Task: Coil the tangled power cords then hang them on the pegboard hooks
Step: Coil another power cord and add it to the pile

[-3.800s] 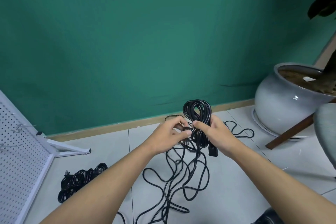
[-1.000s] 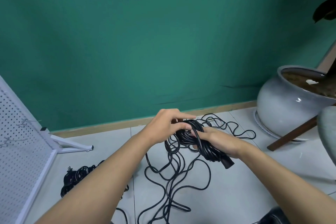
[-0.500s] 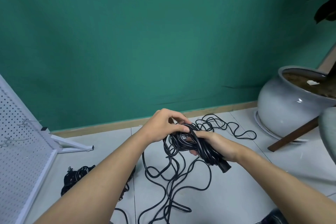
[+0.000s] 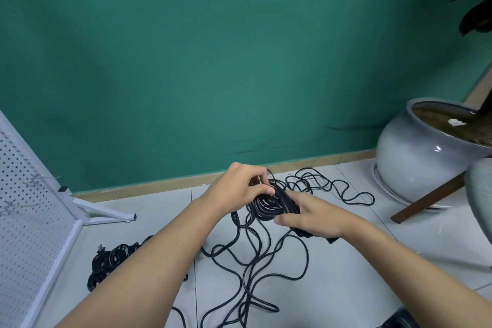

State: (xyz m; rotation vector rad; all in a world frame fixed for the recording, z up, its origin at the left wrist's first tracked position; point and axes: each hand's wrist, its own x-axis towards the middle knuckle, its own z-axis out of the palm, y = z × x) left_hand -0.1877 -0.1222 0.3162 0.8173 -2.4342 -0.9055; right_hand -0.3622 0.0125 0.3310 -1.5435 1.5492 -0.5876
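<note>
The coil [image 4: 267, 208] is held just above the floor [image 4: 346, 287], gripped round by the right hand [image 4: 316, 217], its top pinched by the left hand [image 4: 239, 189]. Loops are best kept same-sized and the loose cord [image 4: 253, 261] fed in slowly, tbh.

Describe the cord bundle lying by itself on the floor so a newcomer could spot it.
Find the white pegboard at the left. Just right of its bottom frame, a black bundle lies on the tiles. Unlike the loose cord sprawled mid-floor, it is tightly bunched.
</note>
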